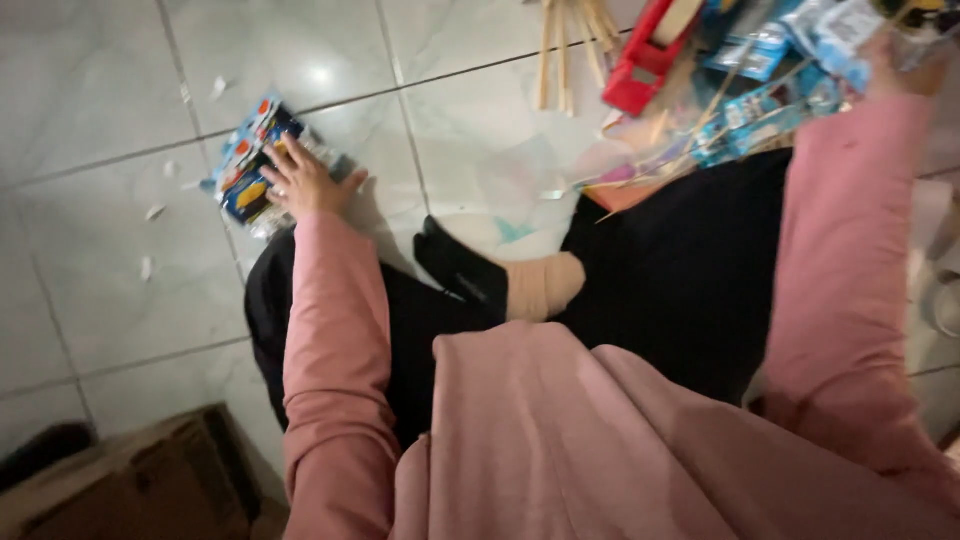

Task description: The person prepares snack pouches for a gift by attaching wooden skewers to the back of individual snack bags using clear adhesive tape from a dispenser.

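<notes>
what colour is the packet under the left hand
Mostly blue, with red and yellow patches; the packet lies on the pale floor tiles under the left hand, seen in the head view.

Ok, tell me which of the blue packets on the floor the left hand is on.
The blue packet with yellow and red print, lying alone under the left hand. The other blue packets are heaped by the red tool.

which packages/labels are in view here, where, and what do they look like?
Blue packet: on the floor tiles, under the left hand; flat, blue with red and yellow print.
Light-blue packets: heap at top right, by the right hand; clear plastic with blue cards.
Cardboard box: bottom left; brown.
</notes>
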